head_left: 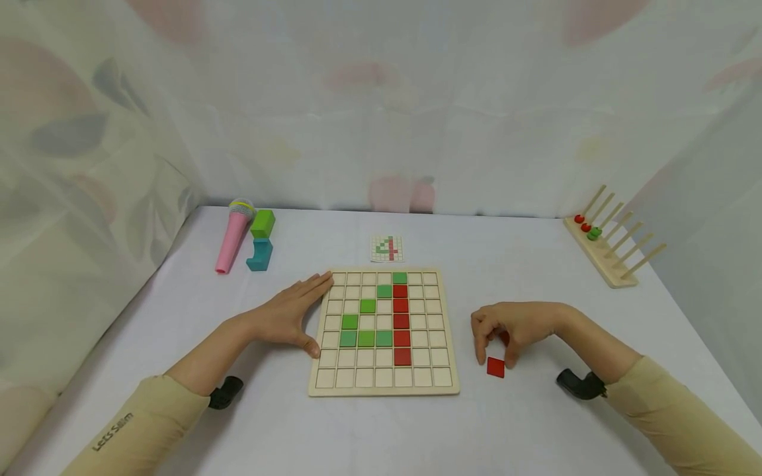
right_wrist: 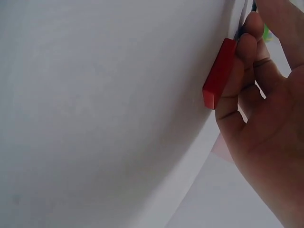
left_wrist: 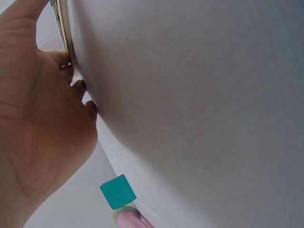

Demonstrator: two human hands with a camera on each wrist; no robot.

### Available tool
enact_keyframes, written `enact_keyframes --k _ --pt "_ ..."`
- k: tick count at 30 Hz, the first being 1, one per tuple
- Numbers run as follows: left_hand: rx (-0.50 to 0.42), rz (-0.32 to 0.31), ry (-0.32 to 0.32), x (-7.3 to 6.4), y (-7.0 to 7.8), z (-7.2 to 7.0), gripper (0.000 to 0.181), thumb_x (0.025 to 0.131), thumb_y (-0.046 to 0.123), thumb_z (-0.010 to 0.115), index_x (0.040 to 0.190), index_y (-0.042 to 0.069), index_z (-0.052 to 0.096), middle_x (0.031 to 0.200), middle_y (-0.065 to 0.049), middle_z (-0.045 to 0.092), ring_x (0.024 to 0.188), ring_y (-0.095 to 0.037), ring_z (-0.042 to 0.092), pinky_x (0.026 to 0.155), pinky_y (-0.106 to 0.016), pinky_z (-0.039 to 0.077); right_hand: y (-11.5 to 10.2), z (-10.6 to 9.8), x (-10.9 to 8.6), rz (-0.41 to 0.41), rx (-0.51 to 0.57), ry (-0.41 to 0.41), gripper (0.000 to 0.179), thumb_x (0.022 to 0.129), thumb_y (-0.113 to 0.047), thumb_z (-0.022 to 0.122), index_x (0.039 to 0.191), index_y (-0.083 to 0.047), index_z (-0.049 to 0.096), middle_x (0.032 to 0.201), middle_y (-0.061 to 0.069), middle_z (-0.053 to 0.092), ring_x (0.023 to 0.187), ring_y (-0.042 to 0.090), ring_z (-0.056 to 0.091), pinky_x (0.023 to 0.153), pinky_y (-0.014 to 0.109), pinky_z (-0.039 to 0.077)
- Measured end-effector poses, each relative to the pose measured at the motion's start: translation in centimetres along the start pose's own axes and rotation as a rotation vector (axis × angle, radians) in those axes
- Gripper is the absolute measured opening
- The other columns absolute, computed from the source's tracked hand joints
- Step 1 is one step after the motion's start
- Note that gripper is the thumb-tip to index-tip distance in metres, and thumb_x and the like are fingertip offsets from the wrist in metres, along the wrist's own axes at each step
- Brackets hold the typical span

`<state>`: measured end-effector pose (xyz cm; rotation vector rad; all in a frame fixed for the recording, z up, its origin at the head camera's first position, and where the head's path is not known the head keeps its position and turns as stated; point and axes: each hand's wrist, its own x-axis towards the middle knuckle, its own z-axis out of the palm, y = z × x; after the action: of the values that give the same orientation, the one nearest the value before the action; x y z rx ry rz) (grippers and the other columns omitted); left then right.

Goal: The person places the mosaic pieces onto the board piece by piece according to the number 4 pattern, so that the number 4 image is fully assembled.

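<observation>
My left hand (head_left: 287, 309) rests at the left side of a wooden grid board (head_left: 383, 387), its straight fingers along the edge and thumb near the lower left. Green tiles (head_left: 368, 306) and a column of red tiles (head_left: 401, 320) form a figure 4 in the board's squares. Right of the board, my right hand (head_left: 516, 328) is bent down with curled fingers. One red square tile (right_wrist: 219, 76) is held against those fingers. Another red tile (head_left: 496, 367) lies on the table between the fingertips and the thumb.
A small pattern card (head_left: 387, 248) lies behind the board. At the back left are a pink microphone (head_left: 233, 239), a green block (head_left: 262, 224) and a teal block (head_left: 259, 255). A wooden peg stand (head_left: 601, 254) with red and green beads stands at the back right.
</observation>
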<state>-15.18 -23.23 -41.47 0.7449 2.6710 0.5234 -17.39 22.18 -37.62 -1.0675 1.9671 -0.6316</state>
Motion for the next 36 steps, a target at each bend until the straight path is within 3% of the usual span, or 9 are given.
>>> enact_keyframes --k 6,16,25,36 --pt "0.002 0.0 -0.002 0.0 0.0 0.0 0.142 0.054 0.075 0.079 0.16 0.009 0.011 0.17 -0.007 0.006 0.157 -0.036 0.008 0.126 -0.06 0.014 -0.1 0.3 0.2 0.005 -0.052 0.023 0.03 0.072 -0.012 0.085 0.092 -0.032 0.076 0.093 0.0 0.056 0.091 0.009 0.054 0.069 0.018 0.049" --pt "0.005 -0.004 -0.002 0.1 0.0 0.0 0.142 0.054 0.075 0.079 0.16 0.009 0.011 0.17 -0.006 0.006 0.157 -0.036 0.008 0.125 -0.06 0.014 -0.6 0.5 0.2 0.049 -0.103 0.053 0.026 0.073 -0.013 0.085 0.086 -0.032 0.074 0.091 -0.008 0.057 0.087 0.007 0.054 0.07 0.018 0.05" --pt "0.015 -0.011 -0.003 0.1 0.0 0.0 0.142 0.054 0.073 0.081 0.16 0.01 0.011 0.17 -0.006 0.005 0.157 -0.036 0.008 0.126 -0.059 0.015 -0.7 0.7 0.2 0.026 -0.116 0.091 0.027 0.074 -0.007 0.082 0.084 -0.024 0.064 0.086 -0.009 0.058 0.08 0.006 0.052 0.068 0.018 0.048" --pt "0.009 -0.003 -0.002 0.0 0.1 0.0 0.142 0.054 0.073 0.081 0.16 0.009 0.011 0.17 -0.007 0.006 0.157 -0.036 0.008 0.125 -0.06 0.015 -1.1 0.0 1.3 0.016 -0.005 0.163 0.016 0.08 -0.006 0.077 0.08 -0.02 0.069 0.076 -0.009 0.067 0.068 0.002 0.057 0.063 0.02 0.053"
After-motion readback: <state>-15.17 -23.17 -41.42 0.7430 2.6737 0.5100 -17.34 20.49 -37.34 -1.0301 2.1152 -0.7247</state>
